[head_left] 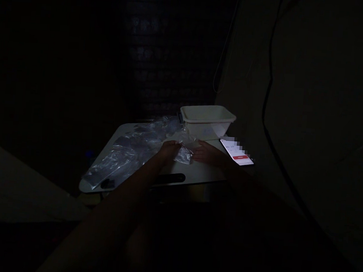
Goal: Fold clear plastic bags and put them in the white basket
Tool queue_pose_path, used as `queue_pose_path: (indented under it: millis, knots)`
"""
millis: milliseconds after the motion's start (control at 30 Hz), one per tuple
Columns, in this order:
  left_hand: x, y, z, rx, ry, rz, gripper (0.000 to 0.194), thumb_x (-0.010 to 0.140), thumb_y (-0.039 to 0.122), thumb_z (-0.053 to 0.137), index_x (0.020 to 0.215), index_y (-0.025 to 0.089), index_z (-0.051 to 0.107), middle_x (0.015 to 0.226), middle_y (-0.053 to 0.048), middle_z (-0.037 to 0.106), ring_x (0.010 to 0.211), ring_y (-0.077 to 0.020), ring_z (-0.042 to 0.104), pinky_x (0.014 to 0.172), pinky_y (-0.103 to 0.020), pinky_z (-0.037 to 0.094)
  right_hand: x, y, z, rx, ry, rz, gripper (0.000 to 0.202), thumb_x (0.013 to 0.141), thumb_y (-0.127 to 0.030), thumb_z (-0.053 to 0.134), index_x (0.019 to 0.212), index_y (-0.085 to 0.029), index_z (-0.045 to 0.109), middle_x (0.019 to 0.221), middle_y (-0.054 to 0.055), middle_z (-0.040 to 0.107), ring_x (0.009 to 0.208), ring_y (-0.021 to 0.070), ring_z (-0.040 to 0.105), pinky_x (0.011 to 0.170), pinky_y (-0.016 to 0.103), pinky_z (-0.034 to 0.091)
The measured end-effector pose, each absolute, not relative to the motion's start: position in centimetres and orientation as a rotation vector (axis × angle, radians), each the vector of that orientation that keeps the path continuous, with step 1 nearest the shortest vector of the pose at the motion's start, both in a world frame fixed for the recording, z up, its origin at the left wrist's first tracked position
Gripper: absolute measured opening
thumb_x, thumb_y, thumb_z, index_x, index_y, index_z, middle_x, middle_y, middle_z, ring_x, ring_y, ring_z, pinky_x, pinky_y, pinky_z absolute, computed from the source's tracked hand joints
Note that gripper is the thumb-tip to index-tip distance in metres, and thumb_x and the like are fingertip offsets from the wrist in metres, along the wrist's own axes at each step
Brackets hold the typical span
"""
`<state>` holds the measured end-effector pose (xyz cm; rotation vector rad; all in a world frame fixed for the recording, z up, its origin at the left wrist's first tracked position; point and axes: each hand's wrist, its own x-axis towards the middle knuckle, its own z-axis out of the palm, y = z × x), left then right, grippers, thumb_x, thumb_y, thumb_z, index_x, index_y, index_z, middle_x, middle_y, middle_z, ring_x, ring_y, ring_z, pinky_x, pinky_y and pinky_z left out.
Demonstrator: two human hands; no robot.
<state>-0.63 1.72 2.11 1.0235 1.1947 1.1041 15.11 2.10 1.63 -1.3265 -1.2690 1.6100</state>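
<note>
In dim light, a clear plastic bag (184, 155) hangs between my two hands just above the small white table (197, 172). My left hand (169, 149) is closed on the bag's left side, thumb on top. On the other side, the fingers of my right hand (207, 153) are pressed together against the bag's right edge. Whether anything is inside the bag is too dark to tell. A loose spread of clear plastic bags (117, 160) covers the table's left part, close to my left forearm.
A white plastic basin (206, 115) stands at the table's back right. A lit phone (238, 153) lies at the right edge, near my right wrist. The table has a dark handle slot (172, 178) at its front. A dark cable (268, 92) runs down the right wall.
</note>
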Motion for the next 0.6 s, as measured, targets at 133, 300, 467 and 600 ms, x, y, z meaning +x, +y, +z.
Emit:
queue_pose_path:
  millis: [133, 300, 467, 600]
  knots:
    - [-0.2, 1.9, 1.7, 0.995, 1.146, 1.113, 0.007, 0.057, 0.016, 0.056, 0.054, 0.012, 0.051, 0.045, 0.002, 0.050, 0.039, -0.0074, 0.046, 0.043, -0.020, 0.036, 14.9, 1.0, 2.0, -1.044, -1.227, 1.923, 0.019, 0.069, -0.031, 0.047, 0.078, -0.014, 0.050, 0.069, 0.004, 0.057, 0.061, 0.0126, 0.055, 0.063, 0.029, 0.044]
    - [0.0, 1.8, 1.5, 1.028, 1.176, 1.084, 0.011, 0.057, 0.015, 0.056, 0.050, 0.013, 0.047, 0.040, 0.004, 0.045, 0.035, -0.0056, 0.042, 0.040, -0.019, 0.033, 14.4, 0.7, 2.0, -1.118, -1.212, 1.704, 0.006, 0.060, -0.017, 0.055, 0.061, -0.017, 0.049, 0.053, -0.002, 0.052, 0.049, 0.0101, 0.051, 0.051, 0.024, 0.042]
    - [-0.3, 1.5, 1.5, 1.125, 1.222, 1.054, 0.013, 0.057, 0.014, 0.054, 0.048, 0.013, 0.045, 0.037, 0.007, 0.039, 0.032, -0.0029, 0.035, 0.036, -0.016, 0.026, 14.7, 1.1, 1.7, -1.146, -1.278, 1.580, 0.010, 0.059, -0.019, 0.054, 0.053, -0.018, 0.045, 0.044, -0.004, 0.045, 0.042, 0.0082, 0.044, 0.042, 0.022, 0.037]
    - [-0.4, 1.7, 1.5, 1.158, 1.213, 1.028, 0.012, 0.058, 0.014, 0.053, 0.049, 0.013, 0.045, 0.038, 0.007, 0.039, 0.031, -0.0024, 0.033, 0.035, -0.017, 0.026, 14.9, 1.4, 1.1, -1.169, -1.516, 1.371, 0.012, 0.064, -0.026, 0.048, 0.056, -0.018, 0.045, 0.047, -0.002, 0.047, 0.046, 0.0098, 0.046, 0.046, 0.024, 0.039]
